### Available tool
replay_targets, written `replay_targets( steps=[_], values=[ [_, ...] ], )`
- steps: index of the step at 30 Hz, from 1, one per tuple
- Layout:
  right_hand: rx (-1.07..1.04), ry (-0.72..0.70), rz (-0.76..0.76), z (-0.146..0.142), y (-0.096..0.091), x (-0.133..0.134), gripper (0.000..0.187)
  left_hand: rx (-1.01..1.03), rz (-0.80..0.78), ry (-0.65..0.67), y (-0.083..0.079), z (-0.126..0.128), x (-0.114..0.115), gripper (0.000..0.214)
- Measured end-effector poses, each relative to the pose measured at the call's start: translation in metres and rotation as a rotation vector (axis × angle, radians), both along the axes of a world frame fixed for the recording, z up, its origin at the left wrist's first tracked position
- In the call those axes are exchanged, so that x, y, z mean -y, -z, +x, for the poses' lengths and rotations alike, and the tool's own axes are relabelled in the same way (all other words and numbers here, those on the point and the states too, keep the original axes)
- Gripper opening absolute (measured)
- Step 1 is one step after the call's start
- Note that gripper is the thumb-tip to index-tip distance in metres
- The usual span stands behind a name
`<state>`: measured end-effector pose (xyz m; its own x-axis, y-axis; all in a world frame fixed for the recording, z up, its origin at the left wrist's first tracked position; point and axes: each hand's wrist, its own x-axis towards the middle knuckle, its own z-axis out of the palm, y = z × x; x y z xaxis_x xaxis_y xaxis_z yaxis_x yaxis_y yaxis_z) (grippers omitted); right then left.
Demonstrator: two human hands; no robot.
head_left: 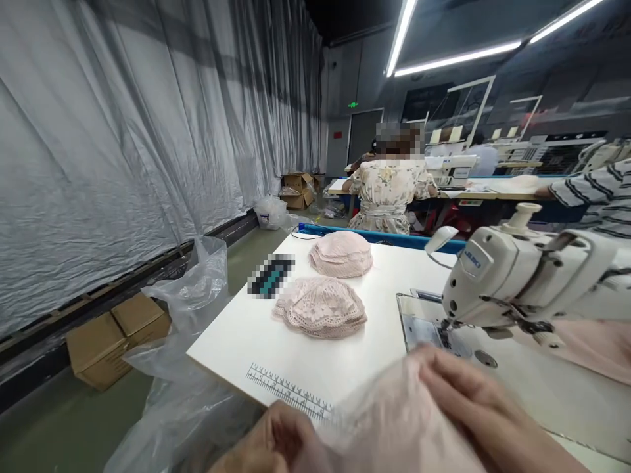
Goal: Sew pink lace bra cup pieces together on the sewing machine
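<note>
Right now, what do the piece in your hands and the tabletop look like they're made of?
Pink piece: looks like soft, thin, matte fabric; it bunches under both hands, left hand, right hand. Tabletop: smooth white hard board, probably laminate; printed ruler at its edge.

Fabric: the pale pink fabric piece (394, 427) you're holding is thin and bunched.
Position: it sits at the table's near edge.

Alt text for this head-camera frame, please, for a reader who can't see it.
Both bare hands, left hand and right hand, grip a pink fabric piece at the near edge of a white table, beside a sewing machine. Two stacks of pink lace cups lie farther back.
</note>
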<state>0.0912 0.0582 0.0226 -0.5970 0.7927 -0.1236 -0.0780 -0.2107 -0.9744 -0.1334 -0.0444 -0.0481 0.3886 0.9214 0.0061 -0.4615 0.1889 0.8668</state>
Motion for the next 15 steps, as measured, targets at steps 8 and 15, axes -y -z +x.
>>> replay_targets(
  steps=[8, 15],
  values=[
    [-0.057, 0.266, 0.106, -0.068, -0.014, -0.122, 0.023, 0.077, 0.169, -0.182, -0.077, -0.007, -0.079, 0.087],
    [0.050, 0.613, 0.292, -0.113, -0.018, -0.246, 0.032, -0.445, 0.170, -0.661, -0.110, -0.026, -0.249, 0.066]
  ],
)
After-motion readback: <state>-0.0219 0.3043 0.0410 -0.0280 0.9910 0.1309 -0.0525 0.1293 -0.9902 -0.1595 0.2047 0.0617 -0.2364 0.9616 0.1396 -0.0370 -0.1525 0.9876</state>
